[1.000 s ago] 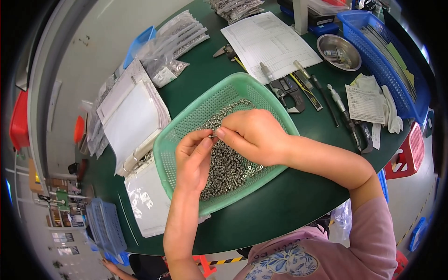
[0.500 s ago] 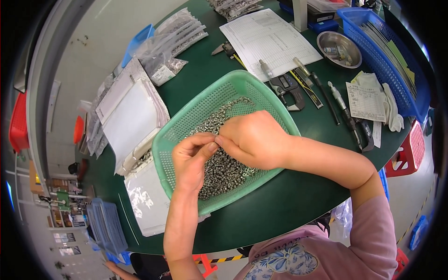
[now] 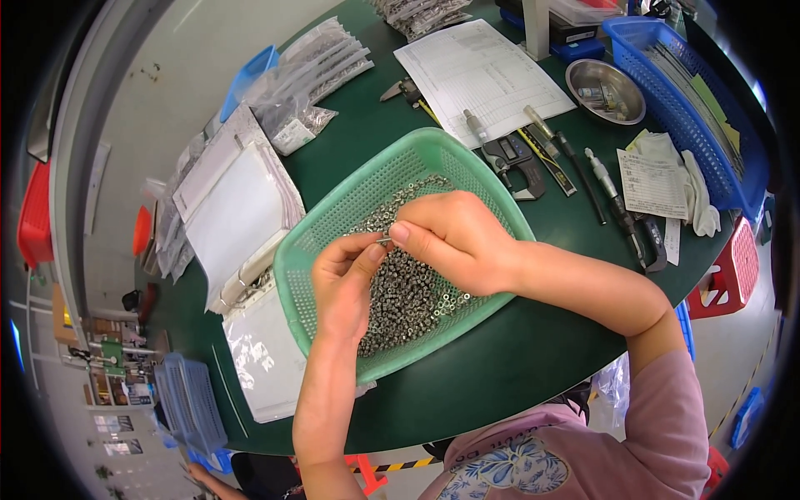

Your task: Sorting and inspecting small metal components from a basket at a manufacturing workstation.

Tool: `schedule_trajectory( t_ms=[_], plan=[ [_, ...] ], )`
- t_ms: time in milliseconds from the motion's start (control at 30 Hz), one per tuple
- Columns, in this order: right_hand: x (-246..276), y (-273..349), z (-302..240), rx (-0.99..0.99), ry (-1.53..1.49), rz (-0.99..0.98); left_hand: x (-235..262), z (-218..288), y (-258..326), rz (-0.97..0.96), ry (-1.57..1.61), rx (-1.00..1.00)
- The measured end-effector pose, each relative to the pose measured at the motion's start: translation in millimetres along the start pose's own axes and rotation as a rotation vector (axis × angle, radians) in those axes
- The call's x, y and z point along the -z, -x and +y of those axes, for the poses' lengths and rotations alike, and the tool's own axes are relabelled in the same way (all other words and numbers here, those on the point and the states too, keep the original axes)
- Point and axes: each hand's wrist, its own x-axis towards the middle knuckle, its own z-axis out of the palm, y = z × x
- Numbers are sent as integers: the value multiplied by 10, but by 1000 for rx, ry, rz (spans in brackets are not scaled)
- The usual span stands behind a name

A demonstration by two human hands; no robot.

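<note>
My left hand (image 3: 343,279) and my right hand (image 3: 462,237) meet over a green perforated plastic basket (image 3: 302,315). Thumb and forefinger of the left hand are pinched together. A thin silvery metal piece (image 3: 384,241) shows between the fingertips of both hands; its full shape is hidden. My right hand is closed, with the thumb pressed on the piece's right end. Below them, many small metal nuts (image 3: 402,304) cover the basket floor, dark grey for the most part. A few brighter nuts (image 3: 447,303) lie by the right wrist.
An open binder (image 3: 237,196) lies left of the basket, near bagged parts (image 3: 321,62). Beyond are a printed sheet (image 3: 483,75), a digital micrometer (image 3: 510,158) and a caliper (image 3: 404,90). A steel bowl (image 3: 606,90) and blue basket (image 3: 679,108) stand at right.
My right hand has turned at the wrist, and its thumb now shows more fully. The fingertips have parted slightly, bringing the silvery piece into sight. The basket stays in place.
</note>
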Motion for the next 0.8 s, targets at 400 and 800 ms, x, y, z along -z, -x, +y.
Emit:
schedule_trajectory(
  t_ms=[400, 800],
  plan=[
    [-41, 22, 7, -53, 125, -164, -65, -12, 24, -7, -347, -112],
    [-43, -6, 49, 43, 42, 86, -129, -204, -34, -264, -1227, -306]
  ],
)
